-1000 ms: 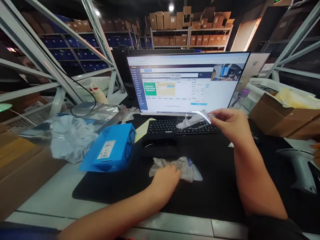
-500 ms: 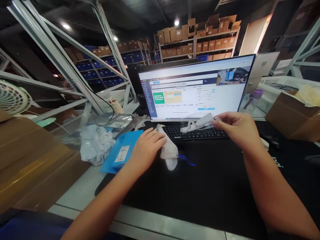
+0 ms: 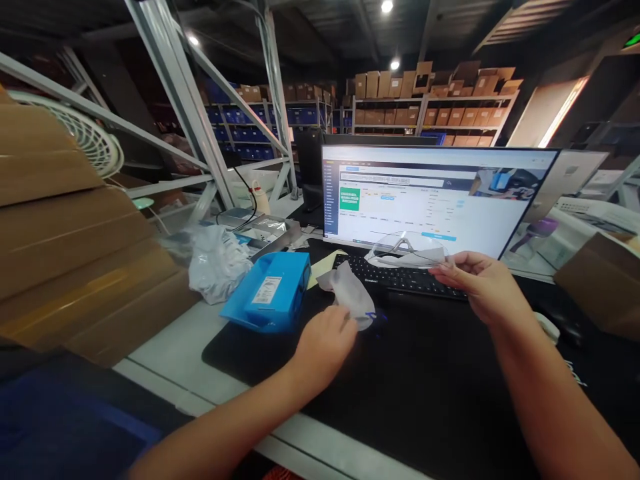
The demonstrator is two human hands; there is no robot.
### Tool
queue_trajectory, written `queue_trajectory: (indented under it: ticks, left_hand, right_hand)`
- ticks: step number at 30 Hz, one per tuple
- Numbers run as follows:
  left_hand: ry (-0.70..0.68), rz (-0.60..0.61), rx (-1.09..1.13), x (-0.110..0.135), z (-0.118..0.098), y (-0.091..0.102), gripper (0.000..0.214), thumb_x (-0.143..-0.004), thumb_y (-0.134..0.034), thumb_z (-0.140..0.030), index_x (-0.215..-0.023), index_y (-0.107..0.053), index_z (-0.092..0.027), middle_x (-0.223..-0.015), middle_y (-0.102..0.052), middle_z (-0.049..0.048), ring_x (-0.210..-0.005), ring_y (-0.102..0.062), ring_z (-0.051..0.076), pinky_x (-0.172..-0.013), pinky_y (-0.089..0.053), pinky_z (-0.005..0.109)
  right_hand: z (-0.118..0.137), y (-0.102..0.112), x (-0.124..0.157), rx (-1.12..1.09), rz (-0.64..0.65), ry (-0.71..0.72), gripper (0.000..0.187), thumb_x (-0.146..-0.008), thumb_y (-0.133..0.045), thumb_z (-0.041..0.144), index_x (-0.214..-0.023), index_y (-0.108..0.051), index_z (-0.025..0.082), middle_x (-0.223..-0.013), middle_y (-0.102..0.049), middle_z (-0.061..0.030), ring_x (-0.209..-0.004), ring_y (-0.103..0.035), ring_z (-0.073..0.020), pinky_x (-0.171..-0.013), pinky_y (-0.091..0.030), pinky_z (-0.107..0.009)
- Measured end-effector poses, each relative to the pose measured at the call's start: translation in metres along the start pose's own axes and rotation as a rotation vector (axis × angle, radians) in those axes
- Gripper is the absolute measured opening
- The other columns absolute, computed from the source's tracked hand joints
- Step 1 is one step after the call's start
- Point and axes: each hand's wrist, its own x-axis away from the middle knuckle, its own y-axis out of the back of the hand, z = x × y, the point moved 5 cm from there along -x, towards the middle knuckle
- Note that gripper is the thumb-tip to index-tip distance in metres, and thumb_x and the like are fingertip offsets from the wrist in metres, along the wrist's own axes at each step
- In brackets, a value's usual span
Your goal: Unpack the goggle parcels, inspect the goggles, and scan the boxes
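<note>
My right hand (image 3: 480,283) pinches a pair of clear safety glasses (image 3: 407,253) at one end, above the keyboard. The lens is see-through, and a white piece shows along its lower part. My left hand (image 3: 325,343) is closed, with curled fingers at the lower edge of a white drawstring pouch (image 3: 353,290). A blue cord (image 3: 373,317) trails from the pouch's right side. The pouch lies limp on the black desk mat (image 3: 400,393). Left of it sits a blue box (image 3: 273,293) with a white label and an open flap.
Behind my hands stand a keyboard (image 3: 395,278) and a lit monitor (image 3: 420,180). Crumpled clear plastic (image 3: 217,263) lies left of the blue box. Cardboard boxes (image 3: 85,260) are stacked at the left. A mouse (image 3: 570,330) and another carton (image 3: 600,287) are on the right.
My left hand has moved from the pouch's upper left to its lower edge, and its fingers have curled. The glasses have turned, showing the lens more fully. The camera view has shifted.
</note>
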Motion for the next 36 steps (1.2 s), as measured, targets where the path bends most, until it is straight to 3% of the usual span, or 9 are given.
queue_trajectory:
  ticks: [3,7,10,12,18,25,29,33,36]
  left_hand:
    - [-0.07,0.074,-0.059,-0.005,0.004,-0.009,0.017,-0.093,-0.054,-0.007,-0.083,-0.061,-0.017,-0.089,-0.069,0.0081,-0.077,-0.065,0.021,-0.065,-0.053,0.032]
    - [-0.08,0.128,-0.026,-0.006,0.008,-0.005,0.01,-0.093,-0.065,-0.024,-0.091,-0.063,-0.015,-0.101,-0.071,0.0126,-0.087,-0.067,0.026,-0.065,-0.054,0.035]
    - [-0.117,0.135,-0.058,-0.001,0.006,-0.005,0.006,-0.091,-0.061,-0.01,-0.095,-0.064,-0.013,-0.11,-0.07,0.0154,-0.089,-0.068,0.027,-0.064,-0.053,0.036]
    - [-0.122,0.127,-0.043,0.0,0.007,-0.008,0.018,-0.09,-0.052,0.0,-0.091,-0.064,-0.014,-0.105,-0.071,0.0137,-0.085,-0.068,0.025,-0.063,-0.052,0.034]
    - [0.19,0.056,0.451,-0.013,0.024,-0.004,0.018,-0.1,-0.05,-0.016,-0.088,-0.064,-0.017,-0.087,-0.067,0.006,-0.081,-0.064,0.019,-0.071,-0.051,0.031]
    - [0.228,-0.059,0.879,-0.012,0.011,0.007,0.021,-0.1,-0.048,-0.018,-0.083,-0.062,-0.018,-0.092,-0.065,0.0064,-0.085,-0.062,0.017,-0.076,-0.05,0.029]
    - [0.346,-0.051,0.982,-0.011,0.016,0.003,0.027,-0.099,-0.048,-0.02,-0.074,-0.058,-0.019,-0.095,-0.062,0.0057,-0.089,-0.061,0.016,-0.076,-0.049,0.028]
    - [0.352,-0.106,0.976,-0.013,0.023,0.005,0.026,-0.098,-0.047,-0.018,-0.074,-0.056,-0.019,-0.093,-0.06,0.0049,-0.088,-0.059,0.016,-0.077,-0.048,0.028]
    - [0.298,-0.116,0.932,-0.013,0.023,0.006,0.025,-0.096,-0.047,-0.016,-0.072,-0.051,-0.019,-0.09,-0.057,0.0047,-0.085,-0.058,0.016,-0.076,-0.047,0.029]
  right_hand:
    - [0.001,-0.001,0.013,0.036,0.042,-0.018,0.041,-0.055,-0.097,0.042,-0.076,-0.072,0.017,-0.077,-0.077,-0.0077,-0.074,-0.075,-0.0202,-0.071,-0.064,-0.028]
    - [-0.01,0.023,0.053,0.167,0.047,-0.063,0.035,-0.063,-0.093,0.043,-0.082,-0.077,0.018,-0.083,-0.078,-0.0105,-0.076,-0.076,-0.0226,-0.073,-0.065,-0.028]
    - [-0.029,0.046,0.089,0.255,-0.027,-0.08,0.032,-0.065,-0.091,0.043,-0.086,-0.08,0.02,-0.087,-0.079,-0.0113,-0.079,-0.077,-0.0258,-0.072,-0.065,-0.027]
    - [-0.045,0.052,0.113,0.272,-0.097,-0.066,0.029,-0.063,-0.091,0.041,-0.082,-0.081,0.022,-0.086,-0.08,-0.0099,-0.077,-0.077,-0.0269,-0.07,-0.064,-0.025]
    - [-0.072,0.025,0.165,0.274,-0.222,0.035,0.015,-0.063,-0.088,0.037,-0.07,-0.08,0.026,-0.085,-0.08,-0.0055,-0.071,-0.077,-0.03,-0.06,-0.066,-0.027]
    - [-0.053,0.005,0.161,0.343,-0.301,0.152,0.009,-0.071,-0.085,0.034,-0.077,-0.08,0.029,-0.083,-0.08,-0.0026,-0.072,-0.078,-0.0292,-0.06,-0.067,-0.03]
    - [-0.042,-0.009,0.157,0.5,-0.245,0.392,0.006,-0.08,-0.078,0.025,-0.084,-0.079,0.03,-0.09,-0.08,-0.0015,-0.073,-0.078,-0.0281,-0.059,-0.068,-0.033]
    - [-0.032,-0.031,0.158,0.745,0.022,0.771,0.027,-0.085,-0.068,0.009,-0.102,-0.076,0.028,-0.105,-0.079,-0.0029,-0.086,-0.078,-0.0259,-0.074,-0.069,-0.035]
    - [-0.025,-0.039,0.156,0.853,0.159,0.921,0.038,-0.085,-0.064,0.001,-0.114,-0.074,0.025,-0.112,-0.077,-0.0057,-0.092,-0.077,-0.0236,-0.076,-0.068,-0.03]
